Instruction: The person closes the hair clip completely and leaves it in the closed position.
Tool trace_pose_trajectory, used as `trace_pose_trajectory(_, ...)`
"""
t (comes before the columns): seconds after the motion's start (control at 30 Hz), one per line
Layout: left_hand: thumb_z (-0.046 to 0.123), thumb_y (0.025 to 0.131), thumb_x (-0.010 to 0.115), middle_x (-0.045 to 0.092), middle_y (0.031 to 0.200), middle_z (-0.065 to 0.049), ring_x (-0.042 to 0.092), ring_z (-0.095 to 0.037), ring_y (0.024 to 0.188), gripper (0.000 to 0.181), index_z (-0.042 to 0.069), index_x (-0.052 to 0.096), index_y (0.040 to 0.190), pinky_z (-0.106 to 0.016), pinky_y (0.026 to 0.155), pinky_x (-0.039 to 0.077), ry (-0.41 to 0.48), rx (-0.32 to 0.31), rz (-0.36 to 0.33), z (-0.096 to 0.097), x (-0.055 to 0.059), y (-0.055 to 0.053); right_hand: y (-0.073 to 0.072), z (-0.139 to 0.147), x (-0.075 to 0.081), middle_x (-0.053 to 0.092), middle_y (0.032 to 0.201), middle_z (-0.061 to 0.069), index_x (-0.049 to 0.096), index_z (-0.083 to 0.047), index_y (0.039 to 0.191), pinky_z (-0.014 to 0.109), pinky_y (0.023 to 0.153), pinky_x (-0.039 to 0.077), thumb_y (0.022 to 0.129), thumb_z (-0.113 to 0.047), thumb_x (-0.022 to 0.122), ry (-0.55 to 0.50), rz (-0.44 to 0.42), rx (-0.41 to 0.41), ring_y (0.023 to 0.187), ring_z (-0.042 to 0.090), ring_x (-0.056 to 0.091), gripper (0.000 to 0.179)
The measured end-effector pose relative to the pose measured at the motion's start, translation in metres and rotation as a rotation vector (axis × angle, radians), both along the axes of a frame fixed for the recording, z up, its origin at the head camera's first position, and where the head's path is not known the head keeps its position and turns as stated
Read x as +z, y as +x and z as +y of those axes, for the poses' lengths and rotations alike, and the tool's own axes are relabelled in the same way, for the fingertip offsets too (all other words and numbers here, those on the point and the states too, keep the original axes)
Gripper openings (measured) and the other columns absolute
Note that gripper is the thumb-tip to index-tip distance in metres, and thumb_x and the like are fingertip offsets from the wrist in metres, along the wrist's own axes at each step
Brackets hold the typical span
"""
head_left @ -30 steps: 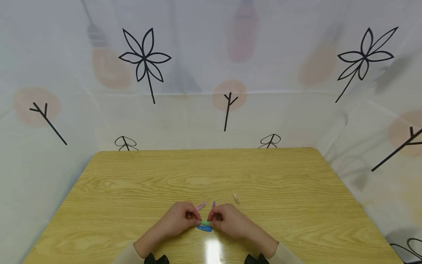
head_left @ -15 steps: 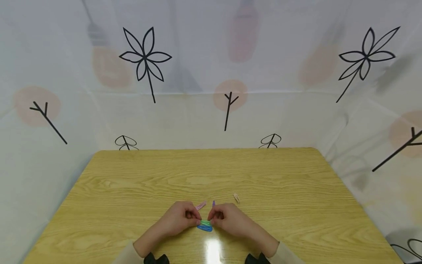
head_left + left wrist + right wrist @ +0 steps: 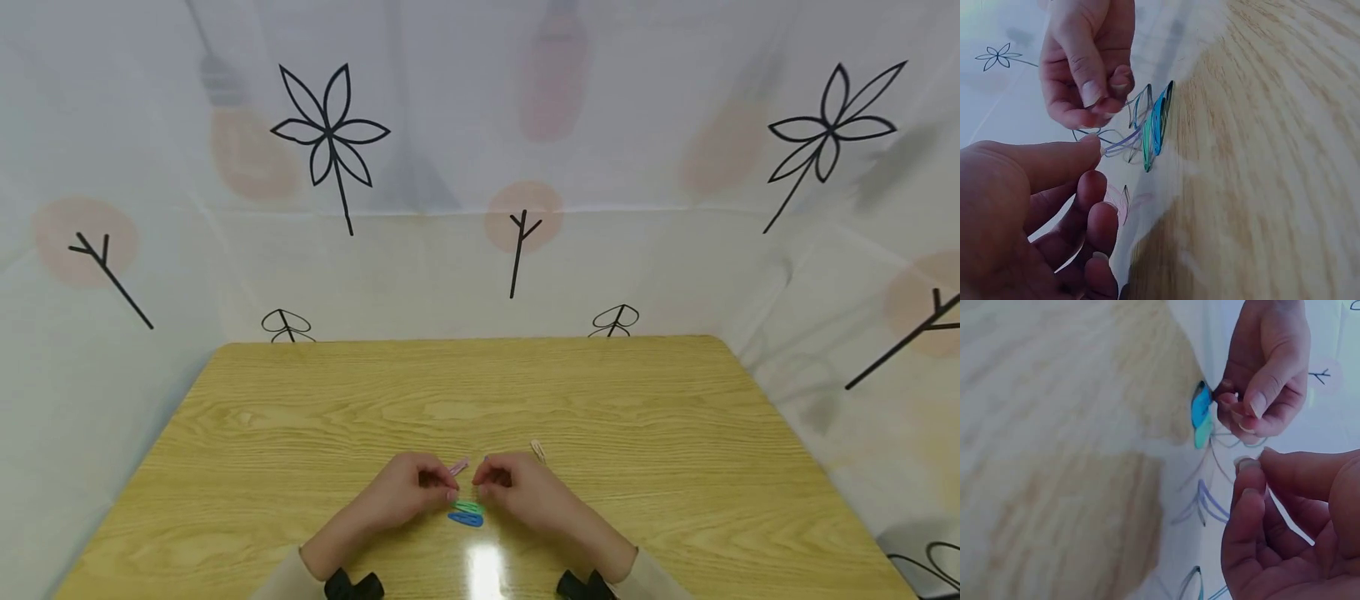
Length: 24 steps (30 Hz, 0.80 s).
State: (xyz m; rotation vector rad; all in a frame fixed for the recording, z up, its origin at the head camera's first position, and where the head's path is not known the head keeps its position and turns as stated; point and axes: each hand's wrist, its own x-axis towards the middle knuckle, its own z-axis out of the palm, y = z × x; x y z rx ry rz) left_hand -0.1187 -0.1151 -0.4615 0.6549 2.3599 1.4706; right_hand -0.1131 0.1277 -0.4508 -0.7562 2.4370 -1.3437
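I record the left hand and the right hand as loosely curled and gripping nothing, both near the green clip, which lies just beyond the blue clip on the wood-grain table.

Left hand and right hand faced each other, slightly apart

The left forearm and right forearm slanted inward from the near edge of the head view, nearly mirroring each other. Both hands were loosely curled, fingertips turned toward one another. In the left wrist view, the left thumb stretched out above bent fingers. In the right wrist view, the right thumb reached toward its index fingertip, the other fingers folded below.
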Motion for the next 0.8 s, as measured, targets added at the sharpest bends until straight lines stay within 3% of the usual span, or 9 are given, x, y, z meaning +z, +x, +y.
trace_pose_trajectory(0.27, 0.014, 0.088, 0.077, 0.065, 0.082, 0.006, 0.057, -0.011, 0.075, 0.005, 0.012, 0.075, 0.093, -0.025, 0.067, 0.047, 0.017, 0.054, 0.066, 0.001, 0.001, -0.005, -0.007, -0.006, 0.009, 0.071, 0.093, 0.006, 0.072, -0.004, 0.096, 0.027, 0.07, 0.053, 0.092, 0.002, 0.067, -0.055, 0.085, -0.093, 0.079, 0.01, 0.063, 0.009)
trace_pose_trajectory(0.6, 0.018, 0.087, 0.079, 0.064, 0.081, 0.006, 0.059, -0.013, 0.074, 0.012, 0.013, 0.072, 0.095, -0.027, 0.066, 0.049, -0.046, 0.174, 0.117, 0.004, -0.003, -0.012, -0.016, -0.017, 0.013, 0.07, 0.1, 0.005, 0.072, -0.004, 0.101, 0.027, 0.073, 0.055, 0.093, 0.002, 0.066, -0.091, 0.148, -0.121, 0.09, 0.016, 0.065, 0.012)
trace_pose_trajectory(0.8, 0.022, 0.085, 0.08, 0.063, 0.083, 0.006, 0.054, -0.011, 0.071, 0.017, 0.012, 0.072, 0.096, -0.027, 0.063, 0.046, -0.13, 0.185, 0.139, 0.005, -0.005, -0.016, -0.02, -0.024, 0.011, 0.07, 0.1, 0.001, 0.074, -0.006, 0.102, 0.025, 0.073, 0.054, 0.092, 0.003, 0.067, -0.035, 0.197, -0.127, 0.09, 0.015, 0.066, 0.015)
